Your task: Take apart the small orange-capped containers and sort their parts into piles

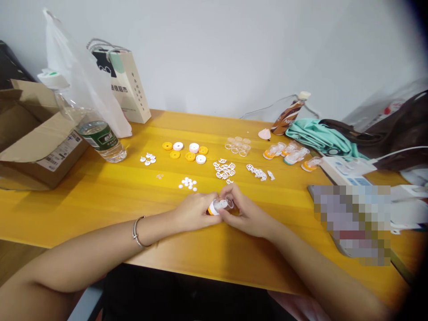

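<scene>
My left hand (pixel 198 210) is closed round the orange and white base of a small clear plastic capsule (pixel 220 206) with a white piece inside. My right hand (pixel 243 211) grips the clear end of the same capsule between thumb and fingers. Just beyond my hands lie white spoked wheel-like parts (pixel 224 170) and small white round caps (pixel 189 183). Farther back are orange and white round discs (pixel 190 157) and several clear cups (pixel 238 146). More white cut-out parts (pixel 258 172) lie to the right.
Similar capsules (pixel 294 155) lie at the back right, near a teal cloth (pixel 321 136) and a brown bottle (pixel 288 115). A power strip (pixel 344 171) and a phone (pixel 347 223) are on the right. A water bottle (pixel 100 138), paper bag (pixel 130 84) and cardboard box (pixel 43 147) stand left.
</scene>
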`<state>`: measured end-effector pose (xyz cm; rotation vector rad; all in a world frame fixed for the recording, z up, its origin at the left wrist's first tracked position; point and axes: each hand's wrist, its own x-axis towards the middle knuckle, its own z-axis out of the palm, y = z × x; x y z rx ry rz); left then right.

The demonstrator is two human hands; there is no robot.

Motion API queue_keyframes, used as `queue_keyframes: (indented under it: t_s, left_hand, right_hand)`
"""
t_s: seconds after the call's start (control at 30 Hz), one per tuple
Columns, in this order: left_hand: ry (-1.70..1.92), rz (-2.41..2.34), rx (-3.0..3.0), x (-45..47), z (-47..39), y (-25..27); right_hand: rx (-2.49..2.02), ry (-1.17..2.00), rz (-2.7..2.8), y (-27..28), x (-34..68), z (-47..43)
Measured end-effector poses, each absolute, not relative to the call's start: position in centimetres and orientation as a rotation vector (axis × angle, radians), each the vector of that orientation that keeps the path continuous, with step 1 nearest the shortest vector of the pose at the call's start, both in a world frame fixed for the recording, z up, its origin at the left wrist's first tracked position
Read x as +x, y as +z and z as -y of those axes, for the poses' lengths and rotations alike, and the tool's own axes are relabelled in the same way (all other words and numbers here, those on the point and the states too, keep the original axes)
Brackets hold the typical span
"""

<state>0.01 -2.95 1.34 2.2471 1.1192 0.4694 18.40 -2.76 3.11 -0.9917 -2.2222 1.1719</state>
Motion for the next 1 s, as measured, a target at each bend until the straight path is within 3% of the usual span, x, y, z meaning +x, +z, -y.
queue_keyframes:
  t_s: [0.2, 0.37, 0.5, 0.63, 0.77, 1.0]
  left_hand:
    - [0.466, -1.14, 2.232, 0.0, 2.9, 1.3]
    - [0.472, -1.112, 2.226, 0.0, 2.8, 1.2]
    - [0.47, -1.118, 2.206, 0.0, 2.9, 1.3]
    - [0.5, -1.121, 2.197, 0.0, 3.0, 1.6]
    - [0.591, -1.096, 2.361, 0.0, 3.0, 1.5]
    - [0.549, -1.158, 2.609, 0.0, 2.6, 0.0]
  right_hand:
    - [-1.001, 1.196, 2.168, 2.7, 18.6, 2.6]
    - [-0.918, 0.997, 2.163, 2.5, 18.5, 2.7]
    - [-1.019, 1.078, 2.202, 2.8, 18.3, 3.0]
    - [-1.027, 0.905, 1.875, 2.9, 18.7, 2.2]
    - [-1.127, 0.82, 1.6, 2.3, 19.5, 0.3]
    - [-1.202, 0.719, 1.714, 1.3, 19.4, -1.0]
